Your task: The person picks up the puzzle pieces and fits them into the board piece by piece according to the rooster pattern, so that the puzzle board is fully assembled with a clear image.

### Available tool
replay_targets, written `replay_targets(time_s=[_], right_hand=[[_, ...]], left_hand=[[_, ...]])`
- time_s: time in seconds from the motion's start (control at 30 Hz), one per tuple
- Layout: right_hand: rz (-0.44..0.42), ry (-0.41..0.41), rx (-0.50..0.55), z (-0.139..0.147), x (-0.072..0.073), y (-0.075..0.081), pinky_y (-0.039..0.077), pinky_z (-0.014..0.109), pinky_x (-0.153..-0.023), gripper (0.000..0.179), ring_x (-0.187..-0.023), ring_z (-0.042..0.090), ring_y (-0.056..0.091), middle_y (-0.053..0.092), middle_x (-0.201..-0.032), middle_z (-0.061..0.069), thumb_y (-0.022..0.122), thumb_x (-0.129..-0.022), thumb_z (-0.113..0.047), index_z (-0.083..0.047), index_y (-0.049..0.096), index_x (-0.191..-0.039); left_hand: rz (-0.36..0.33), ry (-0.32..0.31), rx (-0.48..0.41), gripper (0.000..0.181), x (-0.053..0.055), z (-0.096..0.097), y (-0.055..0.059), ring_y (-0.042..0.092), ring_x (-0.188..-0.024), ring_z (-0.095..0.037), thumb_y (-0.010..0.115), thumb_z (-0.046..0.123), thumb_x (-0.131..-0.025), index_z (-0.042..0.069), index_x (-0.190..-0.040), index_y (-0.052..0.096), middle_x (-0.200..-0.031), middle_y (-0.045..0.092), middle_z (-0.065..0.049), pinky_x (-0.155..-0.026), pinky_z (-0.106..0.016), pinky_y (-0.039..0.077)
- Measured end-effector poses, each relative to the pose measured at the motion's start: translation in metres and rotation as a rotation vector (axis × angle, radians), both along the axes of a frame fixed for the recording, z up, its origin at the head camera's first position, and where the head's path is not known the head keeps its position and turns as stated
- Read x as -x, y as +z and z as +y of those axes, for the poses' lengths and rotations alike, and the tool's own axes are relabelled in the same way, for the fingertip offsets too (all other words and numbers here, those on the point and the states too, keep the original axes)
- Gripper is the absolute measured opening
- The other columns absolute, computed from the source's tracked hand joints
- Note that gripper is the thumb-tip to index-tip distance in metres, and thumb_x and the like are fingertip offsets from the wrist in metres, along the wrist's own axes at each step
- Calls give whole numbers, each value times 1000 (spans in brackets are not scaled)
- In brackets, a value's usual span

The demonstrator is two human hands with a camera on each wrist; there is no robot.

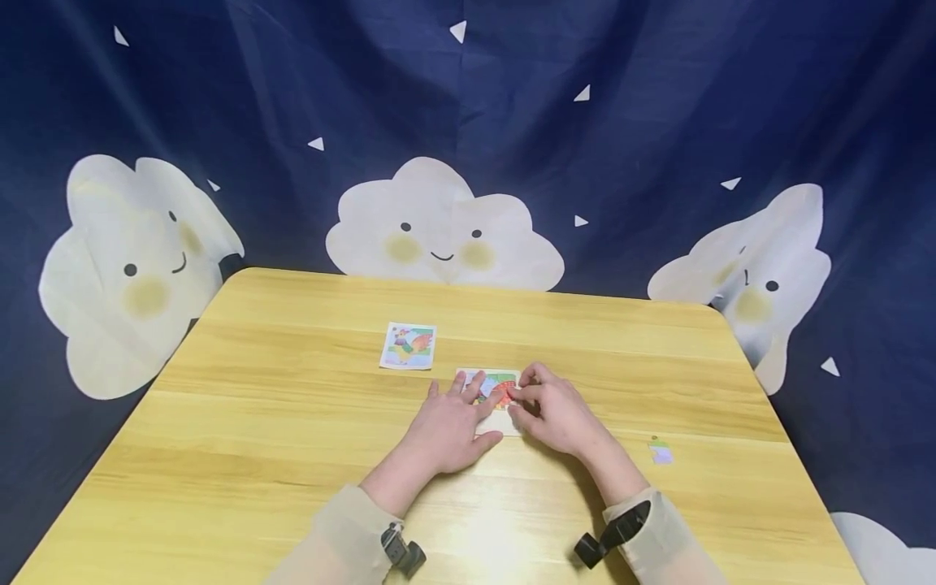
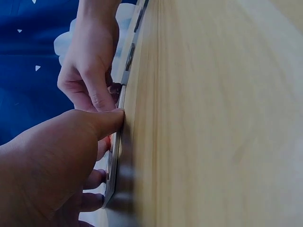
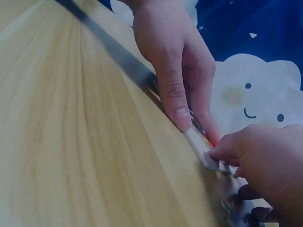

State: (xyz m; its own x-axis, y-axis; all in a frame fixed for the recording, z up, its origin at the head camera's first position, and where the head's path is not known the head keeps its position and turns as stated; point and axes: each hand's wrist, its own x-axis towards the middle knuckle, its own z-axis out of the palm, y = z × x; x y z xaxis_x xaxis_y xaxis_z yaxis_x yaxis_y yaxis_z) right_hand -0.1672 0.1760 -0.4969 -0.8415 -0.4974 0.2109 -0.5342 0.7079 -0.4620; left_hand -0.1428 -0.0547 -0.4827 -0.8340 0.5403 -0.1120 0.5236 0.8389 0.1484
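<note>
A small white-framed jigsaw puzzle board (image 1: 500, 422) lies on the table, its upper part filled with blue, green and red picture pieces. My left hand (image 1: 453, 426) spreads over its left side, fingers extended across the pieces and thumb at the near edge. At the board's right side, my right hand (image 1: 559, 414) has its fingers bent, with thumb and forefinger pinching a puzzle piece by the red part of the picture. The fingers mostly hide that piece. In the right wrist view, the left thumb rests on the board's pale rim (image 3: 196, 144).
A square picture card (image 1: 408, 348) showing a colourful bird lies beyond the board, to the left. Loose green and lilac puzzle pieces (image 1: 660, 452) sit on the right of the wooden table (image 1: 256, 455). A dark blue cloud-patterned curtain (image 1: 453, 97) hangs behind it.
</note>
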Motion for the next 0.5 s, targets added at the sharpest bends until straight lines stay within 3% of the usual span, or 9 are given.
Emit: replay_targets(time_s=[0.13, 0.3, 0.5], right_hand=[[-9, 1, -8, 0, -2, 3, 46, 38, -77, 29, -76, 8, 52, 58, -113, 0, 77, -96, -22, -6, 82, -119], [-15, 11, 12, 1, 0, 2, 46, 33, -70, 28, -73, 9, 51, 57, -113, 2, 81, -95, -21, -8, 82, -119], [-48, -30, -10, -1, 3, 2, 46, 35, -70, 22, -76, 13, 53, 55, -111, 0, 81, -94, -22, -14, 84, -114]], left_hand=[[-7, -3, -19, 67, -1, 2, -2, 29, -155, -42, 46, 64, -107, 27, -163, 44, -172, 28, -12, -115, -71, 32], [18, -10, -54, 67, 0, -1, -4, 33, -152, -43, 48, 63, -106, 24, -160, 49, -170, 31, -14, -113, -73, 34], [53, -24, -47, 67, 3, -2, -6, 39, -149, -43, 48, 64, -106, 23, -159, 51, -167, 35, -15, -110, -73, 38]])
